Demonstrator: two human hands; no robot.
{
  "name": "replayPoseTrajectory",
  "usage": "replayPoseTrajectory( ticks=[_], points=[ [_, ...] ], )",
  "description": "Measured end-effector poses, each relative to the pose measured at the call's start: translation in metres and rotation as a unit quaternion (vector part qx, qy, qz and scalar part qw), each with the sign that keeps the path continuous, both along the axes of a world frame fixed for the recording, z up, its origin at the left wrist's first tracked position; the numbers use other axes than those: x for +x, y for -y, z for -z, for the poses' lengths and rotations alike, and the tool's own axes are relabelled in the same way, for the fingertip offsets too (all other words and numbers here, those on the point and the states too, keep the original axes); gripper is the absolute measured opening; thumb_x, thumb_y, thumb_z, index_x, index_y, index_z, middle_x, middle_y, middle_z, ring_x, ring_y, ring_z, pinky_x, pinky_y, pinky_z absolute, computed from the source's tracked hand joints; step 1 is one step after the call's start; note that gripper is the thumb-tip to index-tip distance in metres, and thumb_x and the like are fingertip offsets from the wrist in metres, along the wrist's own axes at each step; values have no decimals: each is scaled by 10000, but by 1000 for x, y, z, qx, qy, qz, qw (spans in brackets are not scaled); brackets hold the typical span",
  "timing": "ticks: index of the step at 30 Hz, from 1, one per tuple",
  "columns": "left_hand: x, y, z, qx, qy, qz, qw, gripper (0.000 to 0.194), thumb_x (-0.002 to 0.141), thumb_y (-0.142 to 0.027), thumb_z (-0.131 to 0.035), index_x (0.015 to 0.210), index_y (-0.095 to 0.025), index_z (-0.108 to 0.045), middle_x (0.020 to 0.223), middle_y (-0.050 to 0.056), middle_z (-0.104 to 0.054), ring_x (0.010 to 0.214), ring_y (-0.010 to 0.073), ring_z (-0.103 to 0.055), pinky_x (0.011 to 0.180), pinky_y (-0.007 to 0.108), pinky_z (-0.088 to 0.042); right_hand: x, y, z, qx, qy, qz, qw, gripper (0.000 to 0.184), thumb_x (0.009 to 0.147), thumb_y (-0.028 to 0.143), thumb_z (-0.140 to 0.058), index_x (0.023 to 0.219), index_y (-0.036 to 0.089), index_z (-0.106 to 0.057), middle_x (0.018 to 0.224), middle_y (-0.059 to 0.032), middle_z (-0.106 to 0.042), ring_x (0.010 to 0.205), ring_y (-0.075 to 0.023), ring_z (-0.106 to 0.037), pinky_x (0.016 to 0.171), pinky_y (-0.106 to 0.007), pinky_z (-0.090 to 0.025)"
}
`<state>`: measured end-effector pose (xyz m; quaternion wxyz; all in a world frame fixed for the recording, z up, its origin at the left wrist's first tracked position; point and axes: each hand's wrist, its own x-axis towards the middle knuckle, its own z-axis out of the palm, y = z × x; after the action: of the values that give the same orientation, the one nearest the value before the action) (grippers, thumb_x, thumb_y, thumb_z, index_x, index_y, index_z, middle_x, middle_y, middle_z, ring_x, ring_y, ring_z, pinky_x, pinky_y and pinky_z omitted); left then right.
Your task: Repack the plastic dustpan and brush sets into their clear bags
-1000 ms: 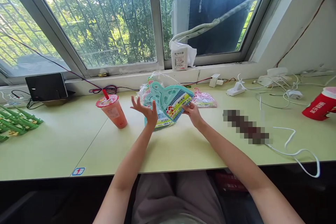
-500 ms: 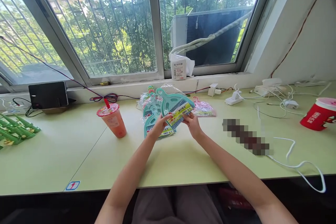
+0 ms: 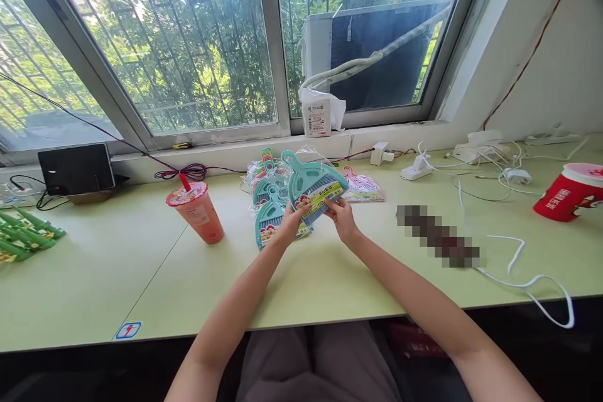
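Left hand [image 3: 290, 226] pinching lower left edge of teal dustpan-and-brush pack [image 3: 311, 183]; right hand [image 3: 343, 221] pinching lower right edge. Pack tilted, handle toward window [image 3: 207, 44], held over worktop [image 3: 334, 289], partly hiding similar teal packs [image 3: 268, 213]. Pink pack [image 3: 366, 188] beyond right hand.

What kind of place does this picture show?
Perhaps an office or workroom: a long worktable runs below the windows, with a tablet and several packaged dustpan-and-brush sets on it.
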<state>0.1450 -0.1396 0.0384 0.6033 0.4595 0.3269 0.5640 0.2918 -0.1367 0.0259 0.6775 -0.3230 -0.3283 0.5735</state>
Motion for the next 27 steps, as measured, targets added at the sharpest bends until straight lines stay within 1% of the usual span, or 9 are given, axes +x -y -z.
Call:
replayPoseTrajectory(
  ticks=[3,7,10,13,16,20,22,24,27],
  points=[
    [-1,0,2,0,-22,-8,1000,522,590,-299,-811,1050,-190,-591,1048,52,-702,990,238,-651,884,357,-492,5,-3,-2,-29,-7,-20,999,291,645,319,-762,873,215,-615,865,-3,-726,712,-165,-697,684,-288,-594],
    [-5,-3,6,-11,-67,-6,998,552,611,-291,-799,1102,-193,-567,1071,55,-693,990,241,-644,857,354,-491,11,-6,-5,-83,-3,-12,996,257,808,436,-622,947,224,-580,806,-5,-710,622,-173,-689,602,-311,-592],
    [-4,-3,10,1,-67,21,998,584,625,-293,-798,1150,-198,-559,1125,66,-683,1031,250,-631,874,360,-491,14,-8,-4,-125,6,6,992,250,836,436,-615,945,216,-566,774,-12,-698,599,-174,-683,577,-309,-587],
    [0,-3,14,19,-74,43,996,586,636,-302,-799,1169,-203,-576,1145,72,-680,1074,266,-615,895,373,-491,17,-10,-1,-136,29,17,990,294,835,472,-629,954,211,-565,765,-20,-692,576,-166,-672,555,-300,-581],
    [2,-3,16,24,-79,35,996,591,632,-292,-803,1175,-208,-586,1130,70,-687,1095,277,-606,907,383,-491,20,-13,-1,-134,52,16,990,322,840,503,-618,954,206,-568,765,-27,-689,558,-163,-664,528,-295,-575],
    [0,-4,13,-4,-46,5,999,583,612,-266,-803,1146,-206,-578,1116,57,-690,1057,258,-626,889,377,-503,21,-16,-6,-113,68,-29,991,347,852,541,-579,962,211,-571,811,-49,-707,622,-190,-683,566,-334,-592],
    [-4,-5,9,-21,-34,-9,999,565,608,-259,-800,1123,-196,-576,1098,57,-694,1019,245,-642,862,363,-513,21,-15,-8,-80,77,-62,992,319,830,507,-618,976,227,-573,867,-43,-717,676,-195,-694,617,-356,-603],
    [-8,-6,4,-26,-30,-17,999,547,615,-263,-799,1109,-186,-578,1084,63,-698,989,236,-655,835,348,-522,19,-14,-7,-34,90,-87,992,295,778,426,-696,974,240,-578,923,-23,-721,720,-185,-699,670,-356,-607],
    [-10,-2,-2,-18,-40,5,999,549,645,-293,-796,1136,-181,-575,1128,90,-691,986,242,-665,810,349,-540,18,-12,-3,10,94,-75,993,326,690,359,-779,919,234,-583,905,-6,-722,746,-177,-700,719,-352,-605]
  ],
)
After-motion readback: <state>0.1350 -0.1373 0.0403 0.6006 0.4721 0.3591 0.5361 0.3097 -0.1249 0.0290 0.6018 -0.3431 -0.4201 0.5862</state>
